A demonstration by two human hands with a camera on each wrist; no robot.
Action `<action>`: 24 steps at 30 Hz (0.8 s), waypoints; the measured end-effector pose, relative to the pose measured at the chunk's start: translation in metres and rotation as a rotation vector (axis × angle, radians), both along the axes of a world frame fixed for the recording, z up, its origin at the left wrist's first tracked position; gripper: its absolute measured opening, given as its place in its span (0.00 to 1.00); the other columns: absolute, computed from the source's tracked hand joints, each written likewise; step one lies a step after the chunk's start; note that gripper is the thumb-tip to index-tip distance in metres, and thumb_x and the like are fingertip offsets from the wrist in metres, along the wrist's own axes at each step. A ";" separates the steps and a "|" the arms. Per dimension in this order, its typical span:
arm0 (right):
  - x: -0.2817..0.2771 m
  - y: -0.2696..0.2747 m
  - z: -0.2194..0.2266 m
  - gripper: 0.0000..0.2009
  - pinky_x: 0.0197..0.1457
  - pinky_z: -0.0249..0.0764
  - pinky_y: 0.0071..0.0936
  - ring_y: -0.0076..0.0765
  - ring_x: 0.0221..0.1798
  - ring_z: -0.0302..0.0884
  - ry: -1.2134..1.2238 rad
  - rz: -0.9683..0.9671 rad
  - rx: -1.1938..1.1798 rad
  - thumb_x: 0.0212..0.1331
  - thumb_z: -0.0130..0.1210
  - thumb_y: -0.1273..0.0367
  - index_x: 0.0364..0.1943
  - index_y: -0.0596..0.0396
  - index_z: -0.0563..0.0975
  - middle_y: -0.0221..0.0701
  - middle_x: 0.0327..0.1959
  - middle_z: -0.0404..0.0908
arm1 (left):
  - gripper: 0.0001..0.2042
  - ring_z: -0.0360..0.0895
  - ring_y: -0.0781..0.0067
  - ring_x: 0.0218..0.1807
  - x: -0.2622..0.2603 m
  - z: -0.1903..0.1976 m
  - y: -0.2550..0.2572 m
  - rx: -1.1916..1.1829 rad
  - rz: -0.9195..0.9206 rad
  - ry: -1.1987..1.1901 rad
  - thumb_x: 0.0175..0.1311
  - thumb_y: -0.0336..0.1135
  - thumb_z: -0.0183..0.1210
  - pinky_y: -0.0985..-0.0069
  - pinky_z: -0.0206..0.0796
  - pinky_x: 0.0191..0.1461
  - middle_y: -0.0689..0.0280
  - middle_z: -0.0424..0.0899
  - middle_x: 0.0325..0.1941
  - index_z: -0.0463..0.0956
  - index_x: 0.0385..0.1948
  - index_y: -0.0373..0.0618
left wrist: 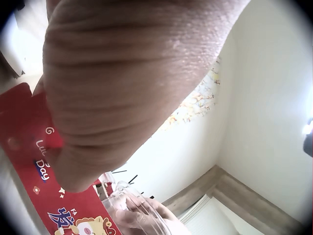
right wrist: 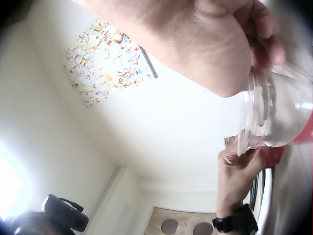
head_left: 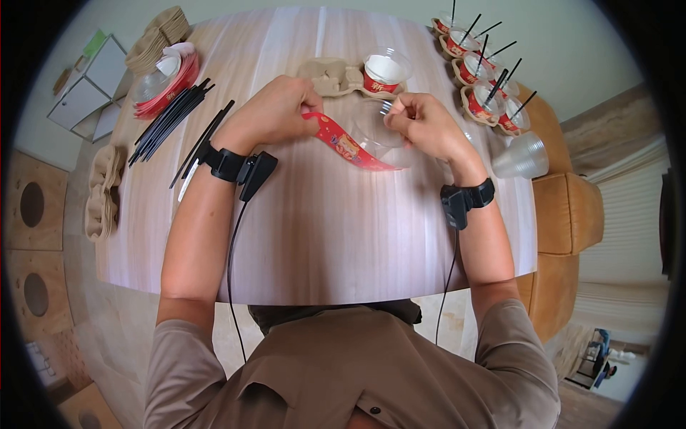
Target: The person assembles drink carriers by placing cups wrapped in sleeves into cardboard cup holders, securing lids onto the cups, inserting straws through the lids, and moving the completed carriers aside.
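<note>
My left hand [head_left: 275, 111] pinches one end of a red printed paper cup sleeve [head_left: 350, 148], which stretches in a curved strip toward the right. Lettering and a cartoon animal show on the sleeve [left wrist: 73, 196] in the left wrist view. A clear plastic cup [head_left: 370, 118] lies tipped on its side, its rim held in the curled fingers of my right hand [head_left: 429, 123]. The sleeve's far end runs along the lower side of the cup [right wrist: 281, 105]. Part of my left fingertips is hidden behind the hand in the left wrist view.
Beyond the hands sits a pulp cup carrier [head_left: 325, 75] with a red-sleeved cup [head_left: 384, 69]. Carriers with cups and black straws [head_left: 475, 68] line the right; stacked clear cups [head_left: 520, 155] lie nearer. Left are black straws [head_left: 168, 121], red sleeves [head_left: 175, 86] and stacked carriers [head_left: 103, 193].
</note>
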State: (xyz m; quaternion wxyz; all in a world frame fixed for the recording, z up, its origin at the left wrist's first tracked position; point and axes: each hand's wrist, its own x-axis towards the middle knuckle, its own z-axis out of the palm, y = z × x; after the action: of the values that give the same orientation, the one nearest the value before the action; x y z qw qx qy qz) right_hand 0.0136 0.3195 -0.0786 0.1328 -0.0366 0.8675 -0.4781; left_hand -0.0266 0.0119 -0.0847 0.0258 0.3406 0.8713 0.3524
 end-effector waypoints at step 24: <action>0.009 0.007 0.021 0.22 0.50 0.82 0.48 0.53 0.38 0.90 0.223 -0.253 0.234 0.70 0.57 0.61 0.39 0.75 0.86 0.55 0.30 0.87 | 0.08 0.78 0.62 0.24 0.019 0.026 0.006 -0.085 0.235 -0.119 0.57 0.28 0.70 0.64 0.69 0.32 0.53 0.79 0.20 0.79 0.26 0.35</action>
State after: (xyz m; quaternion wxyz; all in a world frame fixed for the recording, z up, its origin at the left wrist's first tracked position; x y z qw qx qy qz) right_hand 0.0229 0.3263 -0.0572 -0.0217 0.0356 0.9241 -0.3799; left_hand -0.0081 0.0184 -0.0582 0.0505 0.2132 0.9162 0.3355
